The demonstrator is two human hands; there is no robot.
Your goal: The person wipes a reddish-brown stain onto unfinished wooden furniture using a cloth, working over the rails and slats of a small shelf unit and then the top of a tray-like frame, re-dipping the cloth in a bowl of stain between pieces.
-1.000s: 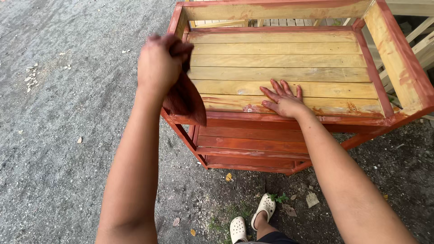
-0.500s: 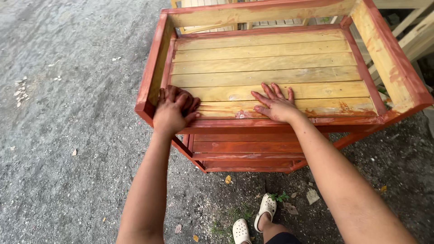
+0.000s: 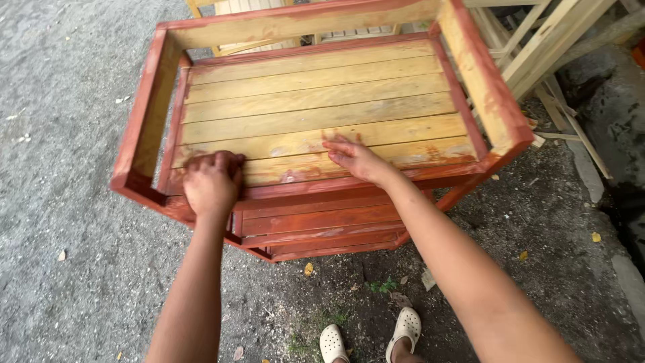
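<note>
Staining step, seemingly: left hand (image 3: 213,183) clenched, contents hidden, on near-left slat of red-edged pale wooden slatted rack (image 3: 316,101); right hand (image 3: 356,158) flat, released, steadying mid-near slat. Next likely needing even strokes toward far slats.

Both arms are bare, with no sleeves, watch or gloves on the left hand (image 3: 212,183) or right hand (image 3: 355,158). Cream clogs (image 3: 369,336) at six o'clock.
</note>
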